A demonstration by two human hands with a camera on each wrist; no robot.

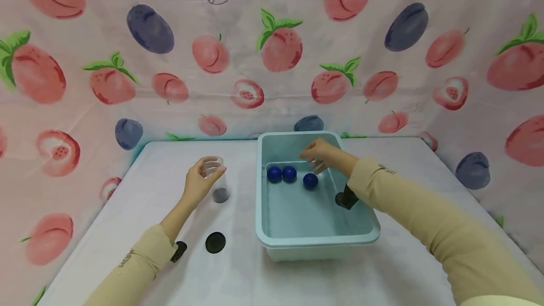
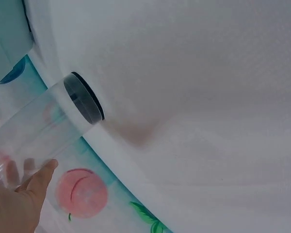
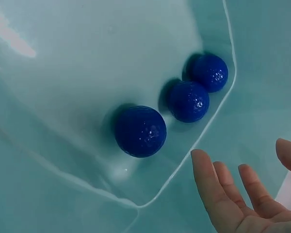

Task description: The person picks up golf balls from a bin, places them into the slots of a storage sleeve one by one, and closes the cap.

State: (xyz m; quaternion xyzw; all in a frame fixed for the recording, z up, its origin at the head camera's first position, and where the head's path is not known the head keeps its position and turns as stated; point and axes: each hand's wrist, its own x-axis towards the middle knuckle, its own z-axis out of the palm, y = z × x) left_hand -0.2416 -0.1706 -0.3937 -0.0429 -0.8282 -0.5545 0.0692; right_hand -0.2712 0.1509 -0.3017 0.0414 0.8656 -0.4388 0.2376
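Observation:
My left hand (image 1: 199,182) grips a clear plastic cylinder (image 1: 219,179) near its top, fingers and thumb wrapped round it. In the left wrist view the cylinder (image 2: 48,119) has a dark end (image 2: 85,99) close to the white table, and nothing shows inside the clear wall. Over the far part of the light blue bin (image 1: 318,241), my right hand (image 1: 325,154) hovers with fingers spread and nothing in them. Below it lie three blue balls: one (image 1: 310,181) nearest the hand, and two side by side, a middle ball (image 1: 289,174) and a left ball (image 1: 274,174), by the far wall.
A black round lid (image 1: 215,242) lies flat on the white table (image 1: 238,277), left of the bin. Behind the table hangs a fruit-printed cloth (image 1: 246,60). The bin's raised rim stands between the two hands.

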